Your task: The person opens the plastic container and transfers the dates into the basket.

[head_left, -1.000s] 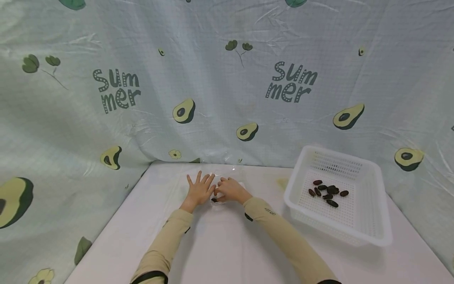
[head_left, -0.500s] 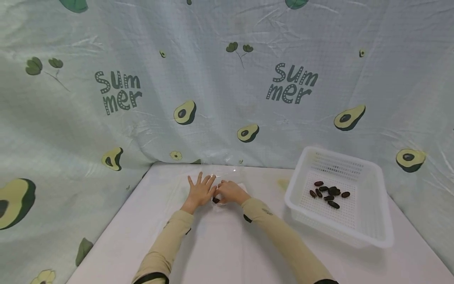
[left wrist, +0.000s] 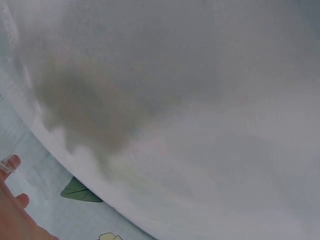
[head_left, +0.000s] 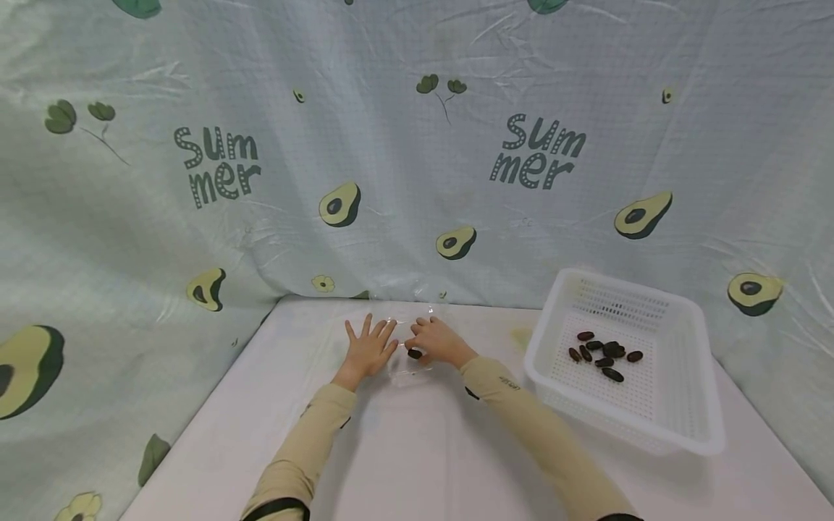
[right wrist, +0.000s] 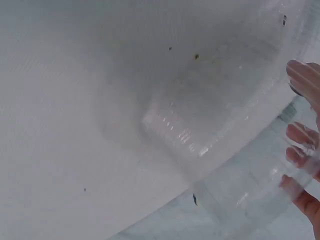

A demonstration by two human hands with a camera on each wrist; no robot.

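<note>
My left hand lies at the left side of a clear plastic box, its fingers straight and spread. In the left wrist view, part of that hand shows at the lower left edge, its fingertip by clear plastic. Over the box, my right hand pinches a dark, oval, date-like fruit. The right wrist view shows the clear box with a few small dark crumbs, while the right hand appears at the right edge, partly behind clear plastic. The fruit is mostly hidden there.
A white perforated plastic basket stands to the right on the white table. Several dark date-like fruits lie on its bottom. A pale curtain with printed avocados hangs behind and along the sides.
My right hand has moved slightly right and up, with the dark fruit between its fingers, away from the left hand. The left hand has stayed where it was.
</note>
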